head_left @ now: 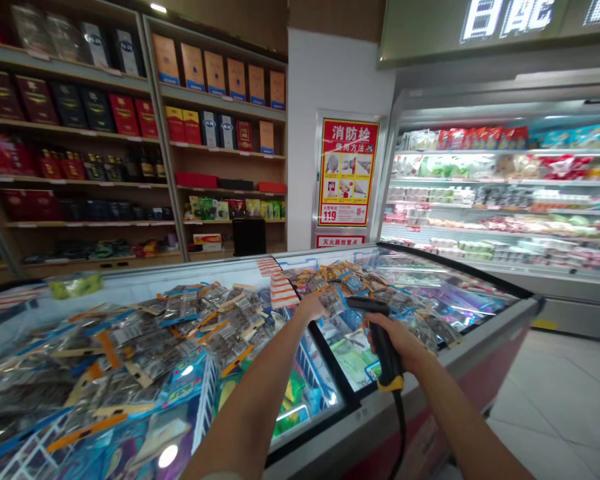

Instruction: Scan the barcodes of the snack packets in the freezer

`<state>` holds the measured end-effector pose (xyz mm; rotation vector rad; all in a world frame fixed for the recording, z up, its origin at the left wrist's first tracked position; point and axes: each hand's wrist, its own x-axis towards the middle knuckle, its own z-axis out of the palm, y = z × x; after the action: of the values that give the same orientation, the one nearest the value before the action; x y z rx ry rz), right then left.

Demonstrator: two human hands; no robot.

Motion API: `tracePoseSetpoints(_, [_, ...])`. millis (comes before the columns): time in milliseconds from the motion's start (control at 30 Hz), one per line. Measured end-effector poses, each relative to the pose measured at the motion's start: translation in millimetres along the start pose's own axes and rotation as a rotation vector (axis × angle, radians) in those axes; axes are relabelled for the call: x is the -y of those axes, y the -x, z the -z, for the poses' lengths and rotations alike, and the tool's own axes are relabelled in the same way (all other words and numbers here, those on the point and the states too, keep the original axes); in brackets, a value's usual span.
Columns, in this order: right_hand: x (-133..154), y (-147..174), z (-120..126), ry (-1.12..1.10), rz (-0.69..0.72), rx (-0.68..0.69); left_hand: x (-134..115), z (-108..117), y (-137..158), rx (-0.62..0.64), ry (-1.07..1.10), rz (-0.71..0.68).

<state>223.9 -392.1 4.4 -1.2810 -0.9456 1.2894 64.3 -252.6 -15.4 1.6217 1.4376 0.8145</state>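
Observation:
My right hand [403, 340] is wrapped round the grip of a black barcode scanner [386, 343] with yellow trim at its base. A black cable hangs down from it. The scanner's head points left, towards my left hand [313, 308]. That hand is closed on the edge of a small clear packet [333, 301] with dark contents; its fingertips are partly hidden. Both hands are above a glass-topped chest freezer [315, 427]. Similar packets with orange and blue edges lie in a pile [355, 277] just beyond my hands. Another heap of packets [180, 320] spreads out to the left.
White wire baskets [207, 400] with colourful bags show under the glass. Shelves of boxes [215, 113] stand at the back left. A red fire-hydrant poster [350, 173] hangs on the wall. A lit refrigerated display [505, 193] is at the right, beyond the tiled floor [545, 393].

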Motion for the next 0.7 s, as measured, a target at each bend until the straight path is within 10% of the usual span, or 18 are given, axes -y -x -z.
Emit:
tracePoseSetpoints(333, [14.3, 19.4, -59.9, -0.010, -0.029, 0.142, 34.6, 43.5, 20.1, -0.107, 0.726, 0.057])
tracePoseSetpoints(700, [13.3, 23.2, -73.3, -0.006, -0.060, 0.172, 46.7, 65.1, 20.6, -0.123, 0.929, 0.026])
